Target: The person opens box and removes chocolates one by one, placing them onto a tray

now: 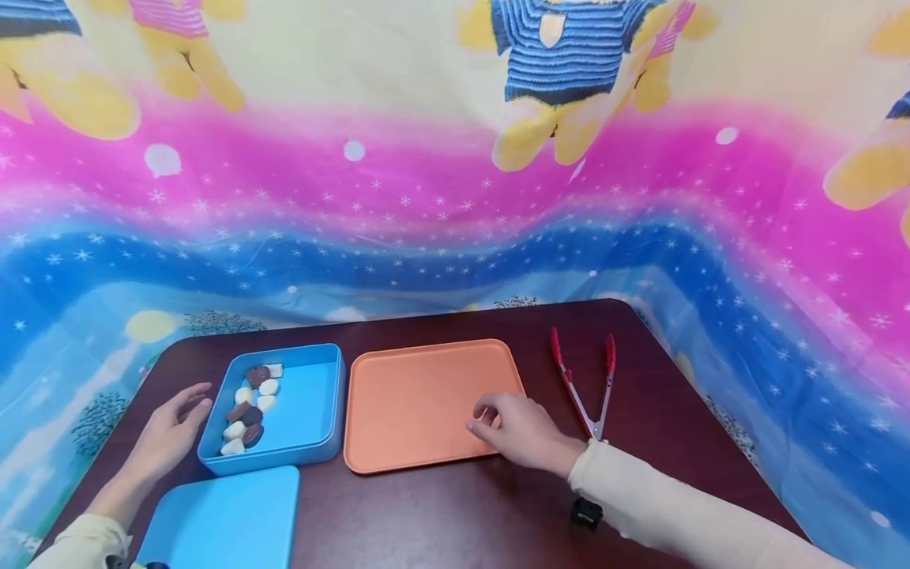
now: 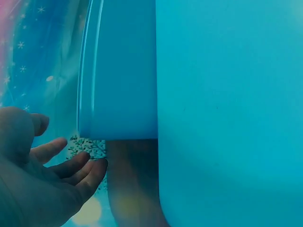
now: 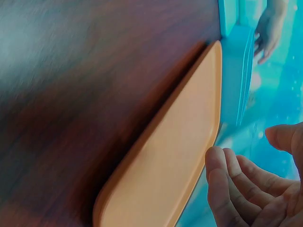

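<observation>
A blue box (image 1: pixel 306 411) stands at the left of the table, holding several white and brown chocolate-like pieces (image 1: pixel 249 411) along its left side. Beside its left wall is my left hand (image 1: pixel 165 435), fingers loosely bent and holding nothing; the left wrist view shows the same hand (image 2: pixel 57 175) apart from the box wall. An orange tray (image 1: pixel 419 403) lies to the right of the box. Over the tray's right front corner hovers my right hand (image 1: pixel 522 431), its fingers relaxed and nothing between them. In the right wrist view its thumb and fingers (image 3: pixel 222 175) are apart.
Red-tipped tongs (image 1: pixel 593 407) lie spread on the table right of the tray, just beyond my right wrist. A flat blue lid (image 1: pixel 223 521) lies in front of the box. Patterned cloth (image 1: pixel 398 197) hangs behind the dark table (image 1: pixel 419 518).
</observation>
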Available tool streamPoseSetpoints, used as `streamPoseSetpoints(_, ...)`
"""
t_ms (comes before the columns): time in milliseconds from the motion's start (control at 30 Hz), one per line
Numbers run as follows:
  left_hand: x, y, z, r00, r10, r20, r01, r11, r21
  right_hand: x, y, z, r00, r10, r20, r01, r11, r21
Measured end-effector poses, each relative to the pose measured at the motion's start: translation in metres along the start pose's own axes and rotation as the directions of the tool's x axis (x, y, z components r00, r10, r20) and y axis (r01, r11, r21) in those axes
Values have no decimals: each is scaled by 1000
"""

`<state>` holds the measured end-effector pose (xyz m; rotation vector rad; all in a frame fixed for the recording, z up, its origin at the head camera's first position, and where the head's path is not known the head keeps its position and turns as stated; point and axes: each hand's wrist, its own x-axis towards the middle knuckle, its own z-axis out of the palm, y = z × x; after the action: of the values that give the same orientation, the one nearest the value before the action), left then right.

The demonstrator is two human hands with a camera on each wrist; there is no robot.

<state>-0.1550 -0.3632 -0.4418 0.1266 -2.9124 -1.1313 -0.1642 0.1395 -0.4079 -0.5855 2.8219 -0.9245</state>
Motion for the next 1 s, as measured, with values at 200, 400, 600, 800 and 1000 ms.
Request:
streamPoseSetpoints(200,9,3,6,988,-116,104,119,993,-27,3,18,-11,996,67,-62,-67,998,8)
streamPoseSetpoints(400,17,7,11,967,-177,182,197,976,-97,4,41,-22,986,104,-133,-111,993,-45)
streamPoseSetpoints(600,21,10,14,953,-225,204,260,952,-162,4,65,-37,973,149,-177,-165,983,-77)
streamPoseSetpoints(800,24,9,19,941,-286,178,323,918,-232,5,85,-50,957,195,-216,-216,973,-83)
streamPoseSetpoints(1000,27,8,25,930,-338,142,365,885,-289,1,106,-60,941,251,-229,-277,957,-86)
